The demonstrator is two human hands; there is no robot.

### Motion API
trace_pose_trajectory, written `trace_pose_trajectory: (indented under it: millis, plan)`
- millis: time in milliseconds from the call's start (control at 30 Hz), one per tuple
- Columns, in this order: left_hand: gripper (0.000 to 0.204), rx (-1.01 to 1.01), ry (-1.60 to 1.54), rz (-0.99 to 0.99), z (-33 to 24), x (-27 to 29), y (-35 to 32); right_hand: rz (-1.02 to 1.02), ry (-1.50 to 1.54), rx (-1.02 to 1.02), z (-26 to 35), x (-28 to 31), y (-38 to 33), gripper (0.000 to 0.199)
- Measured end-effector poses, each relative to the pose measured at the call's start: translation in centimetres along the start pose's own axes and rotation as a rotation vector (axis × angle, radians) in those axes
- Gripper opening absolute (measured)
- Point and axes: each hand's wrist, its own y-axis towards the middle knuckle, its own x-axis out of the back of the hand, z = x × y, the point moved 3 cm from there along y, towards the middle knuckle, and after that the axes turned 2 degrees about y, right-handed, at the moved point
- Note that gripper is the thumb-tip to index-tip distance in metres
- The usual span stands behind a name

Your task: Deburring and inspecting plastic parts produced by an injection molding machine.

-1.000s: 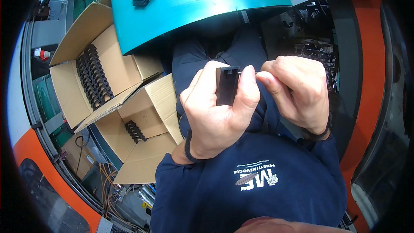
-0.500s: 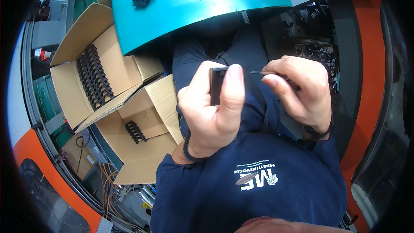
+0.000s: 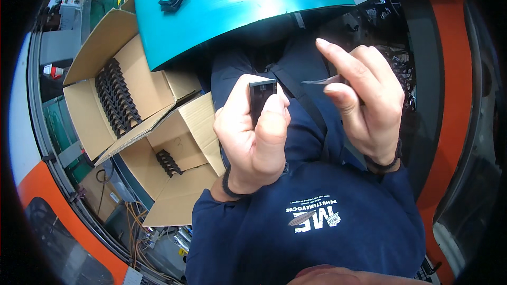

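Workshop: parts cartons (image 3: 124,100), loose wiring (image 3: 140,221)

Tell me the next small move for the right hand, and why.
Probably bring the thin sliver back to the black part. The left hand holds that part upright with its open face toward the camera, while the right hand pinches the sliver, tip aimed at the part but apart from it.

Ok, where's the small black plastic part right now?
In the head view the small black plastic part sits centre frame, pinched in the left hand, just left of the right hand and below the teal table.
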Motion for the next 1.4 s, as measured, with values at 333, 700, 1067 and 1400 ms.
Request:
trace_pose_trajectory:
  millis: [333, 700, 1067, 1400]
  plan:
    - [0.012, -0.082, 0.137, -0.04, 0.5, 0.07, -0.03, 0.019, -0.117, 0.073, 0.83, -0.7, 0.11, 0.052]
    - [0.013, -0.108, 0.167, -0.033, 0.57, 0.2, -0.05, 0.023, -0.098, 0.083, 0.68, -0.93, 0.14, 0.051]
    - [0.014, -0.148, 0.221, -0.039, 0.54, 0.18, -0.02, 0.016, -0.07, 0.052, 0.79, -1.02, 0.22, 0.048]
    - [0.016, -0.135, 0.236, -0.058, 0.57, 0.01, 0.0, 0.02, -0.087, 0.05, 0.81, -1.05, 0.14, 0.047]
